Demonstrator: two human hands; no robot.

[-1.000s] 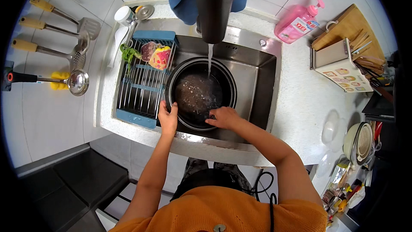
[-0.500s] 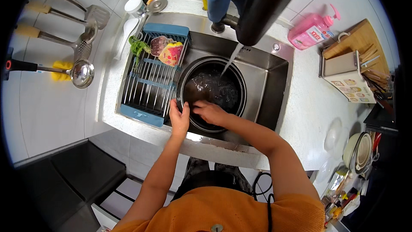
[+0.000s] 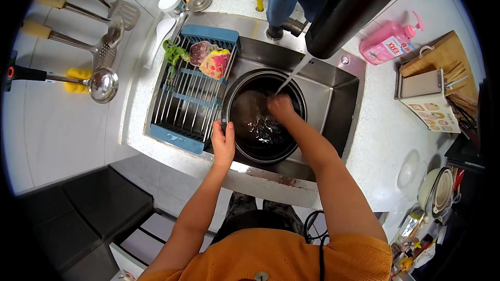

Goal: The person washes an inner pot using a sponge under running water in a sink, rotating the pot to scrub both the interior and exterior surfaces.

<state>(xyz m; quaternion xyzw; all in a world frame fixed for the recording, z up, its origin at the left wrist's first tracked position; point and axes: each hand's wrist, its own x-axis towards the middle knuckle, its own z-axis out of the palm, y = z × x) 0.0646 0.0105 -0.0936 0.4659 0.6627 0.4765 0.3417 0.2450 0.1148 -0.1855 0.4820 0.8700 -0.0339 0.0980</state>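
Observation:
A round dark pot (image 3: 264,160) stands in the steel sink, holding brownish water with bright glints on its surface. My left hand (image 3: 223,143) grips the pot's rim on its left side, thumb up along the edge. Inside the pot, toward the far right wall, is my right hand (image 3: 281,106). Its fingertips point down into the water, so their shape and anything in them are hidden. A stream of water (image 3: 293,74) falls from the tap just above that hand.
A blue-ended draining rack (image 3: 177,138) spans the sink's left side, carrying green leaves (image 3: 175,52) and a colourful sponge (image 3: 214,64). A pink pump bottle (image 3: 390,41) stands behind right. Ladles and turners hang at left. A dark cylinder (image 3: 359,8) juts over the sink.
My right hand has moved from the pot's near left side to its far right, under the stream. The left hand stays at the rim. The whole view has shifted slightly.

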